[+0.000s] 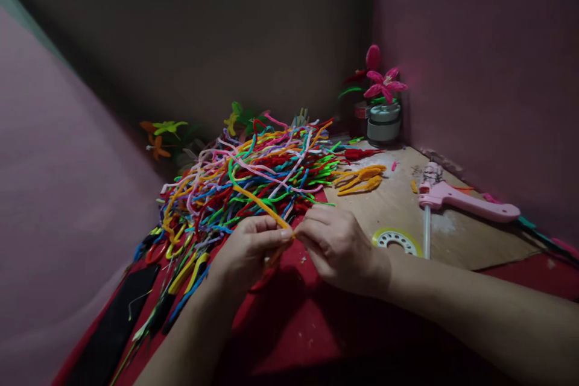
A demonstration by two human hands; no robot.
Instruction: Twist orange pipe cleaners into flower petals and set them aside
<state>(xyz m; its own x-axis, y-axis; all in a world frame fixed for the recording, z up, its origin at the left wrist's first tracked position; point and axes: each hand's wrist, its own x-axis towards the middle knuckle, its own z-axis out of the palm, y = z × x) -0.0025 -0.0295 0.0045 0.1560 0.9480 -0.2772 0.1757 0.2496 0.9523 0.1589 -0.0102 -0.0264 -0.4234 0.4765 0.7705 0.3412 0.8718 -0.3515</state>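
Note:
Between thumb and fingers, my left hand (pixel 253 247) pinches an orange pipe cleaner (pixel 260 202), which slants up and left past the hand. My right hand (pixel 337 241) is closed at the pipe cleaner's near end, its fingertips meeting my left thumb. More orange and some red fuzzy stem hangs below my left hand, partly hidden by the fingers. Just behind both hands lies a big heap of multicoloured pipe cleaners (pixel 271 163). Several shaped orange pipe cleaner pieces (pixel 362 180) rest on the board to the right.
A pink hot glue gun (pixel 470 200) and a roll of tape (pixel 395 240) lie on a brown board (pixel 479 241) at right. Behind stands a grey pot (pixel 383 126) with a pink flower. Yellow-handled pliers (pixel 190 274) and a black flat object (pixel 113 319) lie at left on red cloth.

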